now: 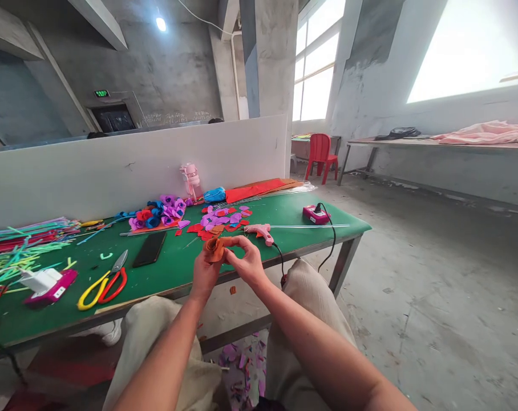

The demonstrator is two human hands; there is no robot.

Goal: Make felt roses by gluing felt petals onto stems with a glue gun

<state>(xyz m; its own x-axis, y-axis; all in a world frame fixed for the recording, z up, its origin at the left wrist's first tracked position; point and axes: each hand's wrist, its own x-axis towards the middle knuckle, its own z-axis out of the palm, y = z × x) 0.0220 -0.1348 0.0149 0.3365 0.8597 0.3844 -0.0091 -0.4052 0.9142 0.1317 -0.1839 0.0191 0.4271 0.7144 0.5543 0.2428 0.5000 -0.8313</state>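
Between my two hands, just above the table's front edge, is an orange-brown paper flower (215, 250) with a rolled centre. My left hand (204, 275) is closed around its lower left side. From the right, my right hand (247, 258) pinches its edge with thumb and fingertips. A pink glue gun (261, 233) lies on the table just beyond my right hand, a clear glue stick behind it. Past my hands, purple, red and orange paper petals (218, 220) are scattered on the green table (280, 211).
Scissors (107, 282), a black phone (150, 249) and a power adapter (45, 282) lie to the left. Finished paper flowers (160, 212) sit at the back, near coloured stems (32, 237). A pink socket block (316, 214) with a cable stands at right. A white partition (113, 171) borders the table.
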